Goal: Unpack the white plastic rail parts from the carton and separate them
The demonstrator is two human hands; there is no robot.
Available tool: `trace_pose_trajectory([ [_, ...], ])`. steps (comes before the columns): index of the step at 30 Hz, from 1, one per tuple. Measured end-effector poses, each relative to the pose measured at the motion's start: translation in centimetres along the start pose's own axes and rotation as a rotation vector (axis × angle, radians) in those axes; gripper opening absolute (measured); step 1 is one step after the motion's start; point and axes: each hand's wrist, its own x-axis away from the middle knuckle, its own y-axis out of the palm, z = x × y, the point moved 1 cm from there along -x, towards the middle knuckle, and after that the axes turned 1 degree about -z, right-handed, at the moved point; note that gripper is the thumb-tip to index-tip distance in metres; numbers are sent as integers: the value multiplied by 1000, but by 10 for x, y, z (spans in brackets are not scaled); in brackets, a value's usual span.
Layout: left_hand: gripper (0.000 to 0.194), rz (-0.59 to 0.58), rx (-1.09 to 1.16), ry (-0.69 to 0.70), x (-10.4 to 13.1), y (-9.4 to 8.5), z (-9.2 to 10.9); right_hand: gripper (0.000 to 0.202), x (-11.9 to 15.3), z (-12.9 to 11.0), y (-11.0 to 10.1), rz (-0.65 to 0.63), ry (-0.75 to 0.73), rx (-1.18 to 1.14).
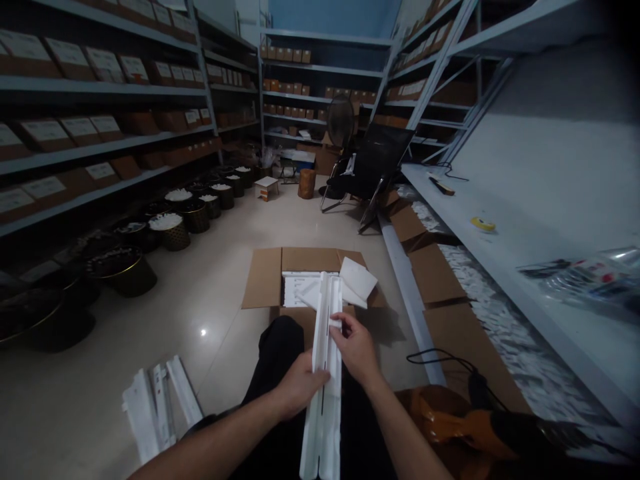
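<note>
A long white slotted profile (327, 393) lies lengthwise over my lap, its far end above an open cardboard box (263, 277). My left hand (299, 385) is wrapped round its left side, with the thumb on top. Farther along, my right hand (354, 343) pinches the profile's right edge near the slot. Inside the box are white printed sheets or packs (296, 291), and a white flat piece (357, 281) rests at its right corner.
More white profiles (155, 407) lie on the floor at left. An orange and black power tool (465, 427) with a cable sits at lower right. Bins of white parts (170, 230) line the left shelves. A black chair (373, 160) stands ahead, beside a long white bench (525, 267).
</note>
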Motion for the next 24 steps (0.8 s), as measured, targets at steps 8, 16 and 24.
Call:
trace_pose_trajectory([
  [8,22,-5,54,-7,0,-2,1,44,7,0,1,-30,-41,-349],
  [16,21,-8,7,11,1,0,-2,30,8,6,0,-6,-8,-396],
  [24,26,40,-147,-68,7,7,1,26,12,6,-6,66,-24,-325],
])
